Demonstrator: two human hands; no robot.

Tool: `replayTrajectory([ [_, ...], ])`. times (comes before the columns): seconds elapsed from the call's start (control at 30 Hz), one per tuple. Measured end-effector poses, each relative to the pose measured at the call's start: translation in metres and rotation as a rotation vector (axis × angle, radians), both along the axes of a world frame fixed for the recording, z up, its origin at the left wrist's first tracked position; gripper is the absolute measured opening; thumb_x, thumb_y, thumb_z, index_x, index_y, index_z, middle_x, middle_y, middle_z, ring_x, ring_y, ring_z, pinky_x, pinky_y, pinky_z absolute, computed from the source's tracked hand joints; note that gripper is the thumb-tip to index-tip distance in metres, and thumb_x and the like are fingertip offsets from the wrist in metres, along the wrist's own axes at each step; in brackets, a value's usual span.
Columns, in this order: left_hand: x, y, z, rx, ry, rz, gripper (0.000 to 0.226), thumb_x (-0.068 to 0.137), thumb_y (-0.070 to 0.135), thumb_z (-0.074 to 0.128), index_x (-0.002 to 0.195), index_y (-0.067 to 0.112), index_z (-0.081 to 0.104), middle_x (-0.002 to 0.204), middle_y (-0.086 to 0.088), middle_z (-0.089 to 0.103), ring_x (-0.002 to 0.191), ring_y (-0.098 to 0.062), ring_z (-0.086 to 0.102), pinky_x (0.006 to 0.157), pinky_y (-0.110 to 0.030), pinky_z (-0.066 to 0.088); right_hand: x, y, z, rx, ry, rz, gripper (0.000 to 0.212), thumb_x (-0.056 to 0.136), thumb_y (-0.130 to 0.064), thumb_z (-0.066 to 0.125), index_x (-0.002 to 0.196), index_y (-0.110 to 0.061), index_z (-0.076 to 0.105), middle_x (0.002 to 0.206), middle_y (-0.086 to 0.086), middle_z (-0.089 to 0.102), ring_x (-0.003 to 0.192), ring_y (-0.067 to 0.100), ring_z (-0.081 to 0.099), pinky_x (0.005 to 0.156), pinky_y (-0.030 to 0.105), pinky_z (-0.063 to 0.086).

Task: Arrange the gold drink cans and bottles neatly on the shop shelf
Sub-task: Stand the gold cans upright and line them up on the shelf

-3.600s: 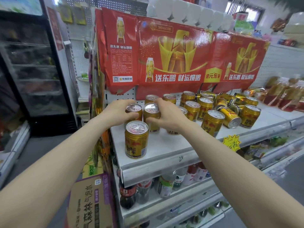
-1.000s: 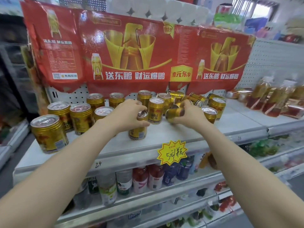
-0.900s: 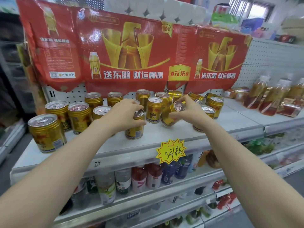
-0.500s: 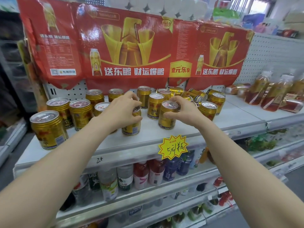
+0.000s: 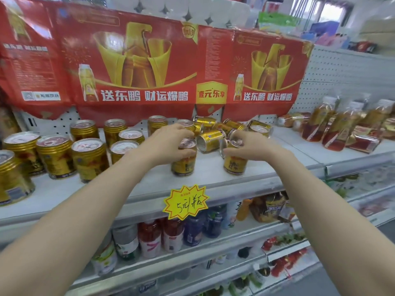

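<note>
Hanging from the shelf (image 5: 149, 180) front edge: yellow price tag (image 5: 185, 201). Just behind it, left hand (image 5: 168, 144) curls over the top of upright left can (image 5: 184, 165); right hand (image 5: 253, 147) grips the top of upright right can (image 5: 235, 165), the two cans apart. Standing cans (image 5: 89, 159) grouped at left. Toppled cans (image 5: 210, 139) just behind the hands. Bottles (image 5: 339, 129) far right, red banner (image 5: 136, 60) at back.

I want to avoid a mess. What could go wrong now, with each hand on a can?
Both gripped cans, left can and right can, stand near the shelf edge; a slip by the left hand or right hand might drop one. The lying cans behind could roll forward if bumped.
</note>
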State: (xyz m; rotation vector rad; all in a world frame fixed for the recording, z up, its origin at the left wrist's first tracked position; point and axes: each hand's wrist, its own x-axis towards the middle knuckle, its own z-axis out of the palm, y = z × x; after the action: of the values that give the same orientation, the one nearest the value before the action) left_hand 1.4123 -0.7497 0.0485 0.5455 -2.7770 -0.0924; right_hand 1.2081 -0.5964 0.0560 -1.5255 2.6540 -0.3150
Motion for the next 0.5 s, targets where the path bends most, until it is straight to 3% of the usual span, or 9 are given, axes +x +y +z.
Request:
replayTrajectory([
  [0.17, -0.009, 0.005, -0.003, 0.006, -0.037, 0.094, 0.058, 0.089, 0.052, 0.062, 0.139, 0.024, 0.053, 0.126, -0.003, 0.057, 0.119, -0.024, 0.052, 0.096, -0.038, 0.045, -0.006, -0.01, -0.008, -0.141, -0.124, 0.099, 0.068, 0.08, -0.052, 0.074, 0.136, -0.022, 0.048, 0.128, 0.003, 0.058, 0.109, 0.023, 0.057, 0.078, 0.032, 0.05],
  [0.27, 0.0, 0.004, -0.003, -0.012, -0.036, 0.156, 0.055, 0.088, 0.049, 0.064, 0.137, 0.023, 0.056, 0.131, -0.003, 0.057, 0.119, -0.024, 0.053, 0.092, -0.037, 0.047, 0.007, -0.03, -0.012, -0.177, -0.106, 0.218, 0.069, 0.078, -0.054, 0.075, 0.134, -0.022, 0.052, 0.13, 0.002, 0.059, 0.115, 0.021, 0.056, 0.082, 0.032, 0.049],
  [0.5, 0.025, 0.001, -0.003, -0.035, -0.051, 0.324, 0.05, 0.088, 0.042, 0.064, 0.134, 0.02, 0.059, 0.121, -0.007, 0.06, 0.11, -0.024, 0.055, 0.084, -0.033, 0.045, 0.03, -0.068, -0.016, -0.221, -0.135, 0.438, 0.071, 0.081, -0.051, 0.075, 0.141, -0.019, 0.052, 0.142, -0.002, 0.056, 0.127, 0.018, 0.052, 0.103, 0.038, 0.047],
])
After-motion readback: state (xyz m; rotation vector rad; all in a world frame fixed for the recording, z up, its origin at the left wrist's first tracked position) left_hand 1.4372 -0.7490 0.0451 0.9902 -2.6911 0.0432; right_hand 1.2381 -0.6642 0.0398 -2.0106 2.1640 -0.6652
